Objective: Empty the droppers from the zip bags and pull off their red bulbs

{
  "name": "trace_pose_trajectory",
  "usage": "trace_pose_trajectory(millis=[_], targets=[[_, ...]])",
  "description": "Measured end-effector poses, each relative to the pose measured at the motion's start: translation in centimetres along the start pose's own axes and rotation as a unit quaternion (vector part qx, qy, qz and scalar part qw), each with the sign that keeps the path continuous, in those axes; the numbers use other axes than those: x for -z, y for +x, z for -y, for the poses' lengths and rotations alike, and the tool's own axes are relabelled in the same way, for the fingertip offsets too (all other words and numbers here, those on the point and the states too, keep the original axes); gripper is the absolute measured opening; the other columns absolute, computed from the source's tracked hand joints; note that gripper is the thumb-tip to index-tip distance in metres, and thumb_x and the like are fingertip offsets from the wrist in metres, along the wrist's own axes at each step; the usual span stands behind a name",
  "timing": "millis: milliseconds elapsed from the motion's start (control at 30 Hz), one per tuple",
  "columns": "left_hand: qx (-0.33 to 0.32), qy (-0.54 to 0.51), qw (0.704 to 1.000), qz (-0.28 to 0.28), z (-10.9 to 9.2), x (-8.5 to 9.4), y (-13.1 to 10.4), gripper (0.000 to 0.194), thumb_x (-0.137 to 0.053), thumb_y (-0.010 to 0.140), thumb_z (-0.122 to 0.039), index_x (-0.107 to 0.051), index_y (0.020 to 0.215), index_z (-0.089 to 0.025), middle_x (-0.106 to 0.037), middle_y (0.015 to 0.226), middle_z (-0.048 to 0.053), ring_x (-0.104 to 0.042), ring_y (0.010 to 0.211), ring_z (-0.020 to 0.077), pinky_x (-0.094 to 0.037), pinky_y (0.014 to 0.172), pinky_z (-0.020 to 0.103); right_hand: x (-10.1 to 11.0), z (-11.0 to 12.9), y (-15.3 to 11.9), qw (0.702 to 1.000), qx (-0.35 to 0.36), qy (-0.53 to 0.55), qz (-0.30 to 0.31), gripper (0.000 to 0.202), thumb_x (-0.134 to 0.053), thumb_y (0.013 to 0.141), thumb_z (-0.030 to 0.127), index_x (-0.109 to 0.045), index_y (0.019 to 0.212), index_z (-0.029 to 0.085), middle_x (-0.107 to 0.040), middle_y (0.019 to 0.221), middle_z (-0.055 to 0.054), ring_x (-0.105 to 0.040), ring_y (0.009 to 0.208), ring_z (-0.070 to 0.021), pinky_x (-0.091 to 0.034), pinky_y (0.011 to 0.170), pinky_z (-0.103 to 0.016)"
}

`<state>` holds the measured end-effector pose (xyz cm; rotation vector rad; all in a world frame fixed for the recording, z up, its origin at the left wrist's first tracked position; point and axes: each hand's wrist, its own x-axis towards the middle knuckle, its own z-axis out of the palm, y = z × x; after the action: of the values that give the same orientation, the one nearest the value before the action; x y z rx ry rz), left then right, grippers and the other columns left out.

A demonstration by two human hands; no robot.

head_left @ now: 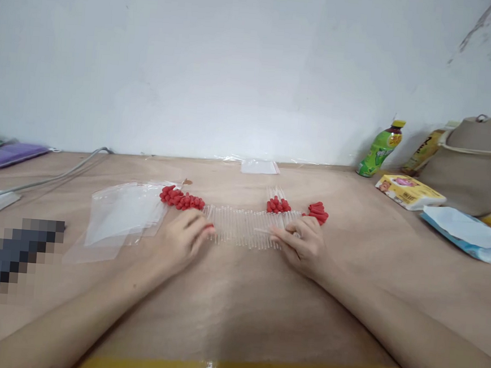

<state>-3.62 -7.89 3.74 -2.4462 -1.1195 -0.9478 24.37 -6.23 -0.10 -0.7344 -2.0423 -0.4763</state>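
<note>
A row of clear, thin dropper tubes [237,226] lies side by side in front of me. Between the thumb and index finger of my left hand [188,236], a small red rubber bulb [210,225] shows. My right hand [304,242] pinches one clear dropper tube [262,230], its tip pointing left above the row. Beyond my left hand is a pile of red rubber bulbs [182,199]. Several tubes capped with red bulbs [278,205] lie behind the row, and more red bulbs [317,212] sit just past my right hand.
Clear plastic bags [119,216] lie left of the row, and a small bag [259,167] lies by the wall. A grey cable [70,176] runs at left. To the right stand a green bottle [382,149], a yellow tissue pack [410,191], a blue-white packet [471,233] and a beige bag [476,168].
</note>
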Motion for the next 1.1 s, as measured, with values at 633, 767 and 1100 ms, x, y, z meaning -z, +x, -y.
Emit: trace_pose_trajectory(millis=[633, 767, 1100], targets=[[0.166, 0.107, 0.972, 0.129, 8.8, 0.3, -1.6, 0.020, -0.038, 0.080, -0.023, -0.058, 0.085, -0.020, -0.063, 0.090, 0.007, -0.058, 0.083, 0.0241, -0.046, 0.069, 0.035, -1.4, -0.4, 0.3, 0.976, -0.160, -0.113, 0.093, 0.019, -0.046, 0.081, 0.018, -0.065, 0.084, 0.017, -0.063, 0.072, -0.005, -0.054, 0.071, -0.0163, -0.026, 0.064, -0.030], [0.169, 0.127, 0.967, 0.139, 9.3, -0.2, -1.8, 0.022, -0.036, 0.081, -0.022, -0.058, 0.085, -0.019, -0.063, 0.090, 0.008, -0.058, 0.085, 0.0251, -0.046, 0.068, 0.035, -1.4, -0.1, 0.3, 0.979, -0.138, -0.107, 0.103, 0.019, -0.049, 0.082, 0.028, -0.065, 0.086, 0.018, -0.061, 0.072, -0.004, -0.050, 0.068, -0.0157, -0.026, 0.066, -0.030], [0.154, 0.145, 0.968, 0.133, 9.1, -0.1, -1.9, 0.027, -0.035, 0.083, -0.027, -0.060, 0.090, -0.019, -0.061, 0.094, 0.008, -0.055, 0.090, 0.0259, -0.046, 0.075, 0.038, -0.7, 0.2, 0.8, 0.972, -0.135, -0.079, 0.175, 0.042, -0.053, 0.075, 0.056, -0.065, 0.090, 0.019, -0.056, 0.081, -0.005, -0.049, 0.077, -0.0181, -0.026, 0.069, -0.033]])
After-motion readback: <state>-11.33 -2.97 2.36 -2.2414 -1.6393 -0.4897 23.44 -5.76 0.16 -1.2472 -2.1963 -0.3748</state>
